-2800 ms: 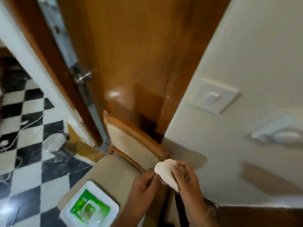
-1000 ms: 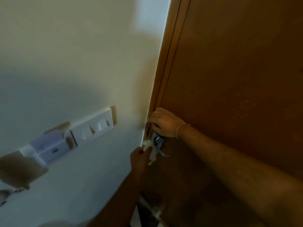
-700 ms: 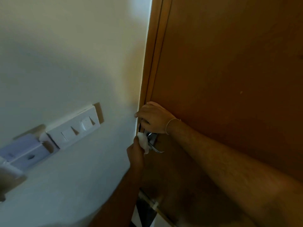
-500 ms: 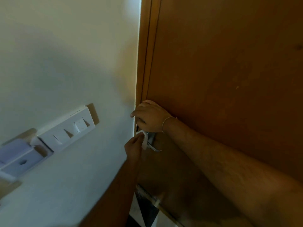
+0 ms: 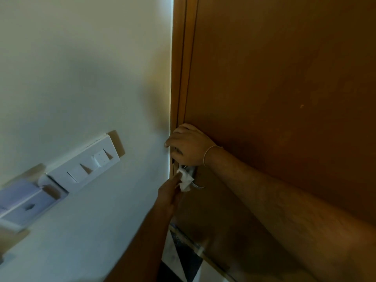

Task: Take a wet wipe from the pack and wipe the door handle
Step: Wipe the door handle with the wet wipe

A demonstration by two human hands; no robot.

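A: Wiping at the door handle (image 5: 195,183), as far as the head view shows. Left hand (image 5: 169,192) comes up from below with the wet wipe (image 5: 185,181) bunched at its fingertips, grip pinching the wipe, wipe pressed against the metal lever and plate.

B: Right hand?

A: Right hand (image 5: 188,146) sits just above the handle at the edge of the door (image 5: 284,98), fingers curled around that edge. Grip closed on the door edge, not on the wipe. Thin bracelet (image 5: 209,152) on that wrist.

B: How much of the handle shows?

A: Little. A sliver of the plate beside the wipe and the curved tip of the lever below it. The rest is hidden by the wipe and the right hand.

B: Surroundings?

A: Brown wooden door fills the right side, with its frame (image 5: 179,68) running vertically beside the cream wall (image 5: 81,68). White switch panel (image 5: 85,168) on the wall, left of the hands and well apart from them, with another pale fitting (image 5: 24,200) at the left edge, blurred. Black-and-white floor tiles (image 5: 183,255) visible low down between the left forearm and the door.
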